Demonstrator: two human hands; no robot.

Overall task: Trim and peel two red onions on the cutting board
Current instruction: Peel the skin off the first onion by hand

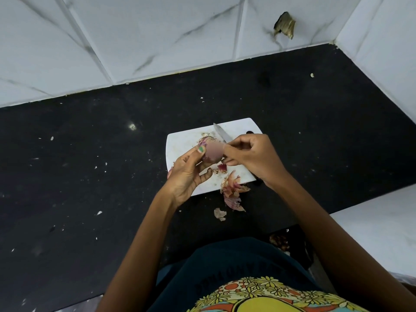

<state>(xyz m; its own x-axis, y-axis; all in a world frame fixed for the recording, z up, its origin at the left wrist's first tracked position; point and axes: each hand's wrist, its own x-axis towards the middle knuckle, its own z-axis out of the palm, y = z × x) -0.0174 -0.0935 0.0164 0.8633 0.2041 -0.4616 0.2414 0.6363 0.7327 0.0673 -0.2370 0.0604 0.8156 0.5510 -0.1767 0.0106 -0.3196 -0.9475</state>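
Red onion (212,152) sits gripped between left-hand fingers (201,150) and right-hand fingers (227,152).

Both bare forearms are reaching forward and converging at the centre of the view. The left hand (188,171) is lying palm up, its fingers and thumb curling round the red onion (212,152). The right hand (252,157) is lying knuckles up, its fingertips pinching at the onion's right side and gripping a knife (221,134).

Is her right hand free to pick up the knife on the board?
Probably not at once: the right hand pinches skin on the onion, and the knife lies partly beneath it.
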